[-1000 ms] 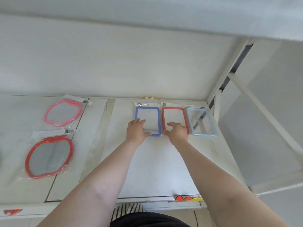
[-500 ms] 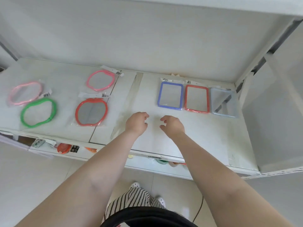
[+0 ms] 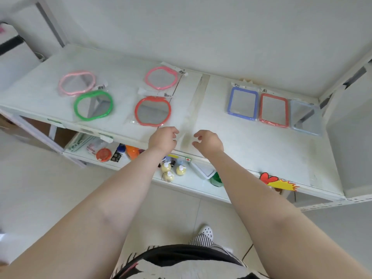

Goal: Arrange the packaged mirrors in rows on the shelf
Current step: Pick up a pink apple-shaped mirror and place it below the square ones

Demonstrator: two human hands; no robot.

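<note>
both hands empty, fingers loosely curled: left hand point(image 3: 164, 138) & right hand point(image 3: 208, 140) over shelf point(image 3: 251, 154) near edge. blue point(image 3: 243, 103), red point(image 3: 274, 110), grey point(image 3: 306, 117) packaged mirrors in row far right.

- On the lower shelf point(image 3: 193, 185) we see three small yellow bottles point(image 3: 171, 171) with white caps, clustered together.
- We see a red round lid point(image 3: 103, 154) to their left.
- A white tray point(image 3: 203, 169) lies beside a green container point(image 3: 216, 179).
- A red-and-yellow sticker point(image 3: 278, 183) marks the upper shelf's front edge.

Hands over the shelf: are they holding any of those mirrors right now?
No. The left hand and right hand are both empty, fingers loosely curled near the shelf's front edge.
</note>
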